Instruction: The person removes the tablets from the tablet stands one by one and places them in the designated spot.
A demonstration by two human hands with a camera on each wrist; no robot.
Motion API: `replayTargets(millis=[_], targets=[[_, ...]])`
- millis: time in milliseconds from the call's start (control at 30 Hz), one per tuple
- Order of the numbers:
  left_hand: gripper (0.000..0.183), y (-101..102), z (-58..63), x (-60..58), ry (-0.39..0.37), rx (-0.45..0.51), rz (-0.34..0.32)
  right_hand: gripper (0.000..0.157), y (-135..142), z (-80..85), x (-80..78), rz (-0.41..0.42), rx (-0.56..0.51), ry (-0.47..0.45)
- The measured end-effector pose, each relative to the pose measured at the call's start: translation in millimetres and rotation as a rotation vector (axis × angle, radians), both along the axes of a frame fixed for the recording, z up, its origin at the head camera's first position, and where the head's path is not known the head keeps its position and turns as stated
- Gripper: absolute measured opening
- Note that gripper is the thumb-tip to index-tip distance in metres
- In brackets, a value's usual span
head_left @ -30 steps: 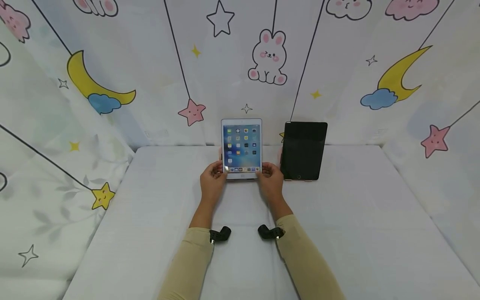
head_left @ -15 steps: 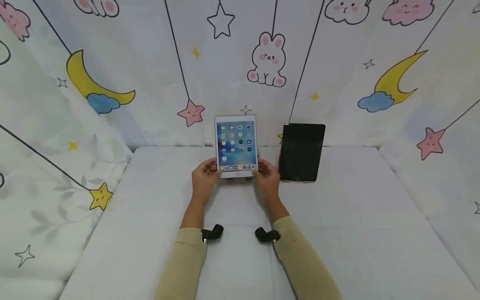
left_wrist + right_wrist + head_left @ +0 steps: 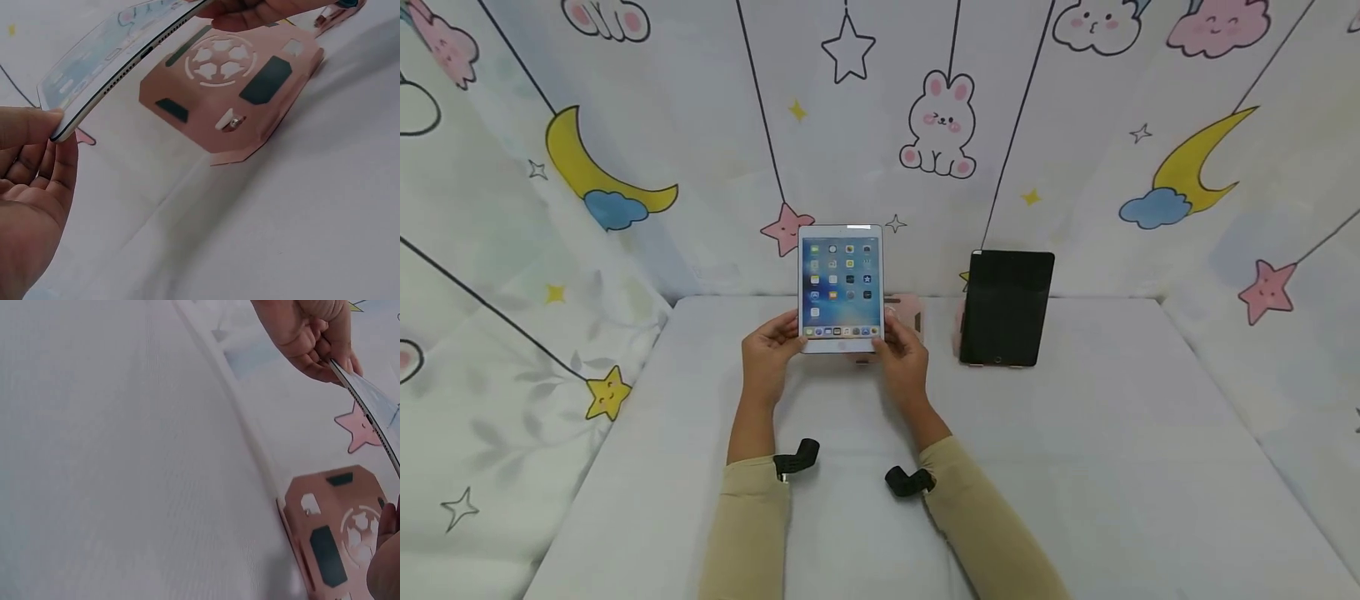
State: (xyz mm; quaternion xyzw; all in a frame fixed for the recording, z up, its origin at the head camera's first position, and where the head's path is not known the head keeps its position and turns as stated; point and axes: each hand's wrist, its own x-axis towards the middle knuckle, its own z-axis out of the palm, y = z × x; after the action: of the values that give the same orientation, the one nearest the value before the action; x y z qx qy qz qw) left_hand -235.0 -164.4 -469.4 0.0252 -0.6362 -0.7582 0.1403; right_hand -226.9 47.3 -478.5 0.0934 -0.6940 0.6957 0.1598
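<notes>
Head view: I see two bare hands holding up a white tablet [image 3: 842, 287] at the far side of the white table [image 3: 1075, 467], in front of a pink stand [image 3: 909, 310].
White tablet: near upright, slightly leaned, face toward the head camera. Screen lit, app icons plus a dock row along the bottom. It hangs clear of the table, apart from the stand on my left wrist feed.
Left hand [image 3: 765, 357]: fingers narrow, pinching the tablet's lower left corner, thumb on the front, the rest behind.
Right hand [image 3: 906, 360]: fingers pinch the opposite lower corner, thumb on the front. I can't tell whether they brush the stand behind.
Pink stand: on the table, partly hidden by tablet and right hand in the head view. Wrist feeds give me a football-pattern cutout, dark pads and a bottom lip. White tablet is off it, in the hands.
Second stand [image 3: 958, 329]: pink edge, mostly hidden; carries the black tablet.
Black tablet [image 3: 1006, 308]: screen dark, leaning back, to the right of the pink stand, near but apart.
Wrists: tan sleeves [image 3: 992, 525], a black camera [image 3: 798, 457] on each.
Backdrop [image 3: 865, 150]: white cloth printed with moons, stars, clouds, a bunny.
</notes>
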Motion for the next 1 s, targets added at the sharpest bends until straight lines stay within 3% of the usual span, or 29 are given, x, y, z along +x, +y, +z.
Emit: replayTargets(millis=[200,367,633,833,1000], targets=[[0.047,-20.7,2.5,2.6,-0.004,0.045,0.043,0.045,-20.1,-15.4,-10.5,0.031,0.013,-0.044],[0.047,-39.3,2.6,5.8,-0.054,0.058,0.082,0.044,-38.6,-15.6,-11.1,0.057,0.033,-0.131],[0.047,-67.5,-11.0,12.2,-0.174,0.122,0.123,0.045,-62.3,-16.6,-5.8,0.124,0.064,-0.268],[0.048,-73.3,-22.2,14.9,-0.274,0.139,0.151,0.045,-70.4,-29.2,-7.5,0.128,0.118,-0.337],[0.049,-73.4,-27.6,15.6,-0.311,0.083,0.167,0.044,-72.2,-34.7,-5.7,0.101,0.161,-0.403]])
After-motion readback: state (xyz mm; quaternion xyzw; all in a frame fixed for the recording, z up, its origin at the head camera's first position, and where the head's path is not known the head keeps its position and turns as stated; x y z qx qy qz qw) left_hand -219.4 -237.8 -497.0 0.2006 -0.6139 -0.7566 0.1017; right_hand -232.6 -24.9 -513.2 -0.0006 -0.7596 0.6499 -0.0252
